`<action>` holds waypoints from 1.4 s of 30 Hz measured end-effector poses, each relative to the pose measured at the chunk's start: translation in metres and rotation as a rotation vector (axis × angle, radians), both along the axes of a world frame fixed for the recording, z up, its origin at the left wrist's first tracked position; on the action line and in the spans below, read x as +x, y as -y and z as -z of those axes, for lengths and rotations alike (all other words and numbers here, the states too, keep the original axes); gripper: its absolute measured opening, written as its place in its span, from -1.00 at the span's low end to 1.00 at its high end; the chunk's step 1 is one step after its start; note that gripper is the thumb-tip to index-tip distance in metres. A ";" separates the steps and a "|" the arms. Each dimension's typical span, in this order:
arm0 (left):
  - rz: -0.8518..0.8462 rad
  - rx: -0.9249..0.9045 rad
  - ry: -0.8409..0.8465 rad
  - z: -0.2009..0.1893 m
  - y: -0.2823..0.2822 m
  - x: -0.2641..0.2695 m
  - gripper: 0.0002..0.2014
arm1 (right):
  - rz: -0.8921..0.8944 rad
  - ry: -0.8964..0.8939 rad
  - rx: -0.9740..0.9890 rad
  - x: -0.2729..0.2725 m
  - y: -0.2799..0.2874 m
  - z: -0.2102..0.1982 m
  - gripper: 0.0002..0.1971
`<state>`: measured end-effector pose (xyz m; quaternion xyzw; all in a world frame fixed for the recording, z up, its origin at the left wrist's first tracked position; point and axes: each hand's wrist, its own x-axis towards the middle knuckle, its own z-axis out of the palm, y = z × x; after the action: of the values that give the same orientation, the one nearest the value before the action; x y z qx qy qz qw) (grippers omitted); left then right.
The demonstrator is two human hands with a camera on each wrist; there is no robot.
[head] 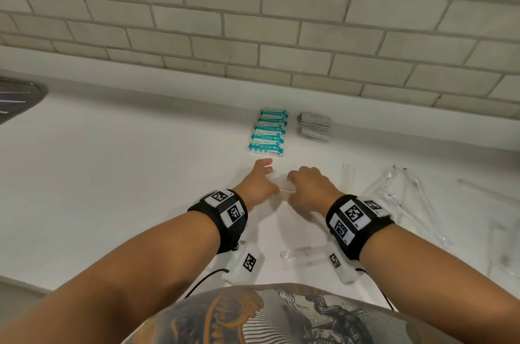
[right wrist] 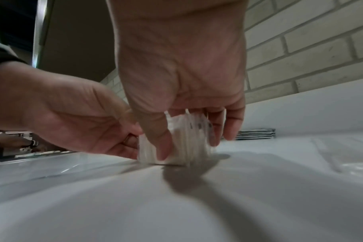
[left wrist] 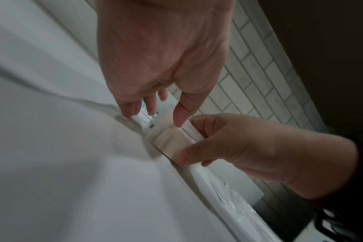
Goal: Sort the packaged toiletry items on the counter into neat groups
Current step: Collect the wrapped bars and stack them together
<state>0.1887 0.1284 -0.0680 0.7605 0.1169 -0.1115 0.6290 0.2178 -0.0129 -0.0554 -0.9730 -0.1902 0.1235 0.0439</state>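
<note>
Right hand [right wrist: 180,78] pinches a small stack of clear-wrapped white packets [right wrist: 182,140] standing on the white counter [right wrist: 135,204], left hand [right wrist: 72,117] touching its side; grey flat sachets [right wrist: 256,134] sit behind.

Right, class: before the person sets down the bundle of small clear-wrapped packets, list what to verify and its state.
1. Right hand grips the bundle of small clear-wrapped packets: ok.
2. Left hand steadies the bundle: cannot tell; its thumb hangs right by it.
3. Bundle's lower edge touches the white counter: ok.
4. Row of teal-and-white packets tidy: ok.
5. Stack of grey flat sachets tidy: ok.
6. Loose clear wrappers sorted: not ok.
</note>
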 end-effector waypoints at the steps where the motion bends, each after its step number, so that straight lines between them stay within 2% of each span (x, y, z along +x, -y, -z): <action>1: 0.044 0.020 -0.001 0.001 0.003 0.000 -0.18 | 0.005 -0.013 0.006 0.000 0.003 0.003 -0.51; 5: 0.126 0.037 0.019 0.008 0.010 0.001 -0.14 | 0.040 -0.119 0.110 0.005 0.012 0.001 -0.43; 12: 0.167 0.072 0.060 0.010 0.008 0.007 -0.20 | -0.051 -0.111 0.173 0.006 0.010 0.004 -0.61; 16: 0.320 0.339 0.144 0.018 0.005 0.007 -0.29 | -0.071 -0.119 0.155 0.006 0.009 0.006 -0.60; 20: 0.352 0.546 0.160 0.017 0.004 0.012 -0.33 | -0.089 -0.119 0.125 0.004 0.009 0.006 -0.59; 22: 0.400 0.639 0.146 0.007 0.003 0.018 -0.36 | -0.077 -0.113 0.126 0.006 0.011 0.001 -0.61; 25: 0.476 0.733 0.134 -0.018 0.003 0.036 -0.36 | -0.048 -0.134 0.207 0.015 0.016 -0.018 -0.74; 28: 0.414 0.690 0.209 -0.042 0.007 0.062 -0.27 | 0.041 -0.111 0.344 0.031 0.026 -0.038 -0.77; 30: 0.260 0.530 0.224 -0.048 0.017 0.078 -0.28 | 0.186 -0.090 0.505 0.044 0.035 -0.042 -0.81; 32: 0.136 0.378 0.158 -0.044 0.031 0.092 -0.49 | 0.350 -0.135 0.746 0.057 0.042 -0.039 -0.91; 34: 0.117 0.245 0.061 -0.032 0.045 0.103 -0.77 | 0.487 -0.252 0.979 0.069 0.047 -0.029 -0.88; 36: 0.097 0.165 0.012 -0.021 0.055 0.117 -0.78 | 0.600 -0.396 1.133 0.081 0.050 -0.017 -0.81; 38: 0.079 0.144 -0.044 -0.015 0.060 0.129 -0.81 | 0.690 -0.477 1.159 0.092 0.051 -0.006 -0.76; 42: 0.079 0.244 -0.148 -0.006 0.064 0.149 -0.80 | 0.786 -0.483 1.036 0.111 0.049 0.008 -0.73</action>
<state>0.3374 0.0648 -0.0624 0.8248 0.1458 -0.1770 0.5168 0.3286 -0.0619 -0.0636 -0.7685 0.1568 0.2046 0.5856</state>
